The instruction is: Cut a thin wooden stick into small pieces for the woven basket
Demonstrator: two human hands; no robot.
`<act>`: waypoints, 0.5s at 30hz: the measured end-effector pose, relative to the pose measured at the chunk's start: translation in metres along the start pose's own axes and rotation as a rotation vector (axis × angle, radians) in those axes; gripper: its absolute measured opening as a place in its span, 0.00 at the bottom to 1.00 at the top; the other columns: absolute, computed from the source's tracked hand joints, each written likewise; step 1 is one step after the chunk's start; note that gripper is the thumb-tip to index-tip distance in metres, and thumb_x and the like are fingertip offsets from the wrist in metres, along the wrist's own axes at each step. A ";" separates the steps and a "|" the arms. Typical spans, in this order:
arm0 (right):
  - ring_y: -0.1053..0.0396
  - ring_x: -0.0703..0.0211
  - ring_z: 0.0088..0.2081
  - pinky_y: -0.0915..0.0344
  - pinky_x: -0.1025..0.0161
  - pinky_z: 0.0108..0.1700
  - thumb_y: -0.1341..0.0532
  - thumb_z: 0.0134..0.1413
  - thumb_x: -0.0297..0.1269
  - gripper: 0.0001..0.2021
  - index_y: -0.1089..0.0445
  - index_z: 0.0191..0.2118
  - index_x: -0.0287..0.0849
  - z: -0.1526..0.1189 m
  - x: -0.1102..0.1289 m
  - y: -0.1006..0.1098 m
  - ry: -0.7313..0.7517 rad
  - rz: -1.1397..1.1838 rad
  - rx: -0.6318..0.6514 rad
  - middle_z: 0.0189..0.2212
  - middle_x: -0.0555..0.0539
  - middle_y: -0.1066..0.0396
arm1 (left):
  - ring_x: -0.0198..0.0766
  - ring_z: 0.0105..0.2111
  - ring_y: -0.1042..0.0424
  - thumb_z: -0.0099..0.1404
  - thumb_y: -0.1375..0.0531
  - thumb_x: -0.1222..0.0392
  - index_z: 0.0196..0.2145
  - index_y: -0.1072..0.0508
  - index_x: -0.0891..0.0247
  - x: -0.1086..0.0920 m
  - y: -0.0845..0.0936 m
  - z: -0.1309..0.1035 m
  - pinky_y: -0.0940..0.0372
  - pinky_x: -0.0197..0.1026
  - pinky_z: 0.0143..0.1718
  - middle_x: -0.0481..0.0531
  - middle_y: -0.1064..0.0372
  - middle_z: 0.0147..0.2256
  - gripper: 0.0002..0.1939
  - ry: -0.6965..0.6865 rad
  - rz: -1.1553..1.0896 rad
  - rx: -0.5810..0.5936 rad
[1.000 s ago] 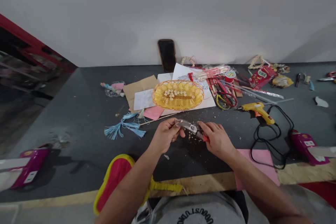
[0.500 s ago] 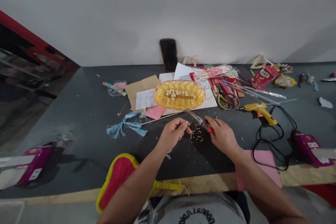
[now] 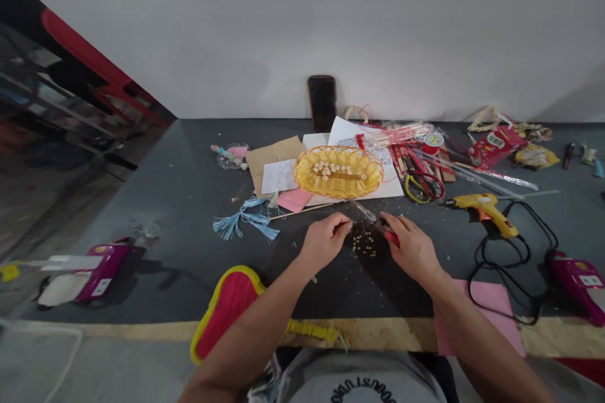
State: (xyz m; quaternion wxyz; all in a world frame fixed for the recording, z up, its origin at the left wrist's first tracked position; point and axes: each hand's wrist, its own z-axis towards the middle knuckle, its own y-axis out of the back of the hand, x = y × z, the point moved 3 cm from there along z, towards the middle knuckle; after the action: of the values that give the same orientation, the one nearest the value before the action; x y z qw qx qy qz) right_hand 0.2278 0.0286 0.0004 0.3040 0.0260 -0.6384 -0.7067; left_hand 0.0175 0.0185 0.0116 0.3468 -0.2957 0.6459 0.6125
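My right hand [image 3: 412, 244] is wrapped round the red handle of a metal-bladed tool [image 3: 363, 210], whose blade points up and left toward the basket. Just left of it my left hand [image 3: 327, 240] is pinched at the fingertips on something small and pale, too tiny to make out. Small pale bits [image 3: 365, 244] lie scattered on the dark table between the hands. Beyond them stands a yellow woven basket [image 3: 338, 187] with an orange rim, holding several cream-coloured small pieces [image 3: 326, 168].
Blue tassels [image 3: 246, 219] lie left of the basket. To the right are red-and-yellow scissors [image 3: 424, 187], a yellow glue gun [image 3: 486, 209] with black cable and a pink sheet [image 3: 489, 302]. A phone [image 3: 322, 101] leans on the wall; a red-and-yellow item [image 3: 227, 308] sits by my left forearm.
The view has shifted, so the table's things appear further right. My hands stay close together over the scattered bits, in much the same poses.
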 end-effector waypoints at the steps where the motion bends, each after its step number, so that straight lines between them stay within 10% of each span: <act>1: 0.30 0.50 0.46 0.30 0.55 0.46 0.47 0.56 0.29 0.22 0.37 0.57 0.42 0.000 -0.002 -0.001 -0.007 0.014 -0.018 0.45 0.42 0.28 | 0.40 0.34 0.28 0.66 0.45 0.59 0.33 0.27 0.60 0.000 0.000 0.000 0.37 0.41 0.37 0.51 0.25 0.31 0.08 -0.041 0.122 -0.016; 9: 0.30 0.51 0.47 0.33 0.55 0.49 0.46 0.57 0.35 0.19 0.35 0.54 0.44 0.001 -0.012 0.002 -0.123 0.230 -0.195 0.47 0.43 0.28 | 0.45 0.46 0.30 0.64 0.41 0.57 0.42 0.27 0.63 -0.026 0.017 -0.004 0.37 0.48 0.51 0.56 0.26 0.42 0.11 -0.292 0.383 -0.205; 15: 0.30 0.57 0.34 0.34 0.61 0.39 0.40 0.52 0.47 0.19 0.31 0.46 0.40 -0.001 -0.027 0.012 -0.423 0.441 -0.489 0.34 0.45 0.27 | 0.43 0.42 0.28 0.63 0.43 0.57 0.44 0.27 0.62 -0.004 0.117 0.042 0.35 0.44 0.45 0.56 0.26 0.43 0.14 -0.084 0.404 -0.345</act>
State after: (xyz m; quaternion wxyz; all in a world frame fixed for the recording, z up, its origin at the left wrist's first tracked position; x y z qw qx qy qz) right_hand 0.2548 0.0403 0.0019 0.3074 -0.3314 -0.4898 -0.7455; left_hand -0.0713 0.0691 0.0827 0.1886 -0.1900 0.5628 0.7821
